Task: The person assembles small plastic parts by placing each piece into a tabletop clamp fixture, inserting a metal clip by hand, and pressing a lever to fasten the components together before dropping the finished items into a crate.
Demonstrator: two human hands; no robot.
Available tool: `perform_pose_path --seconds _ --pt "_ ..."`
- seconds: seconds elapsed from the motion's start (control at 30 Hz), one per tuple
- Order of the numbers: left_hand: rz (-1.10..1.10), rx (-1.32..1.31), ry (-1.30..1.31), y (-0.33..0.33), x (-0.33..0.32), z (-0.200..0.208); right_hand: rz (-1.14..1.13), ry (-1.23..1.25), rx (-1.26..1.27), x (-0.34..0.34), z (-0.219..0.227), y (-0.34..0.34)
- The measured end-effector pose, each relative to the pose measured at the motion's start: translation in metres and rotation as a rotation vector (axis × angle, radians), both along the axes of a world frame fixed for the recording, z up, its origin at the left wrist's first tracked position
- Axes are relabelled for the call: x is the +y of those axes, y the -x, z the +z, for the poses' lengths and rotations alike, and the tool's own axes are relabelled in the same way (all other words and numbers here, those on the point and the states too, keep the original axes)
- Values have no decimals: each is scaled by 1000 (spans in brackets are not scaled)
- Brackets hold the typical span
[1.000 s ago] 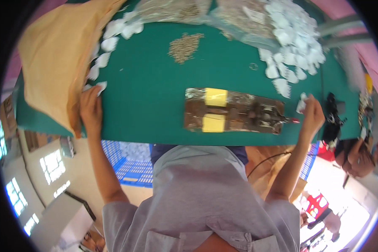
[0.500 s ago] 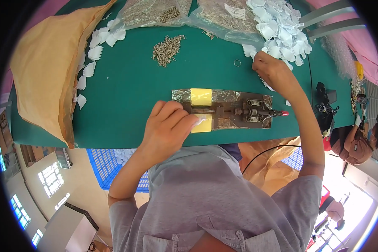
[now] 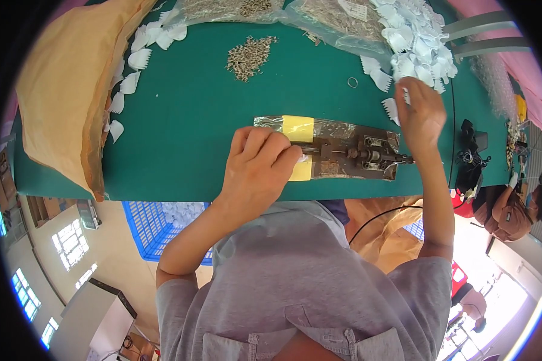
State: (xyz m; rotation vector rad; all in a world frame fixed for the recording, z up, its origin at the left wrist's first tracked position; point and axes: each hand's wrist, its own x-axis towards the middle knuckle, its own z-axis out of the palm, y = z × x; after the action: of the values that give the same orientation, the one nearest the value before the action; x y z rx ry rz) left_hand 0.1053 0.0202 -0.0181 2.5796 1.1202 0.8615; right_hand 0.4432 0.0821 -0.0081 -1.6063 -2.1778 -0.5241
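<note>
My left hand (image 3: 259, 165) is closed at the left end of a small metal clamping jig (image 3: 349, 150). A bit of a white piece (image 3: 302, 158) shows at its fingertips, over a yellow strip (image 3: 298, 129) on the jig. My right hand (image 3: 424, 117) is at the near edge of a pile of white toothed plastic pieces (image 3: 417, 51), fingers curled. Between its thumb and fingers shows a white toothed piece (image 3: 406, 96). Another loose toothed piece (image 3: 391, 111) lies just left of it. My right wrist covers the tip of the jig's handle.
Small metal parts (image 3: 248, 58) lie heaped on the green table (image 3: 186, 126), near a ring (image 3: 352, 82). Clear bags (image 3: 337, 24) line the back. A large brown paper bag (image 3: 72, 90) stands left. A blue basket (image 3: 147, 231) sits below; a black cable (image 3: 453, 132) runs right.
My right hand has shifted to the right, its wrist now over the red handle tip. My left hand stays at the jig, and less of its white piece shows. The whole view has shifted slightly.
</note>
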Motion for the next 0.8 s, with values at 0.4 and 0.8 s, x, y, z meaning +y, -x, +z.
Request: perform_pose_path --seconds 0.4,0.8 --pt "86 -194 182 3 6 -5 507 707 408 -27 35 116" --pt "-38 -363 483 13 13 -30 356 746 892 -48 24 124"
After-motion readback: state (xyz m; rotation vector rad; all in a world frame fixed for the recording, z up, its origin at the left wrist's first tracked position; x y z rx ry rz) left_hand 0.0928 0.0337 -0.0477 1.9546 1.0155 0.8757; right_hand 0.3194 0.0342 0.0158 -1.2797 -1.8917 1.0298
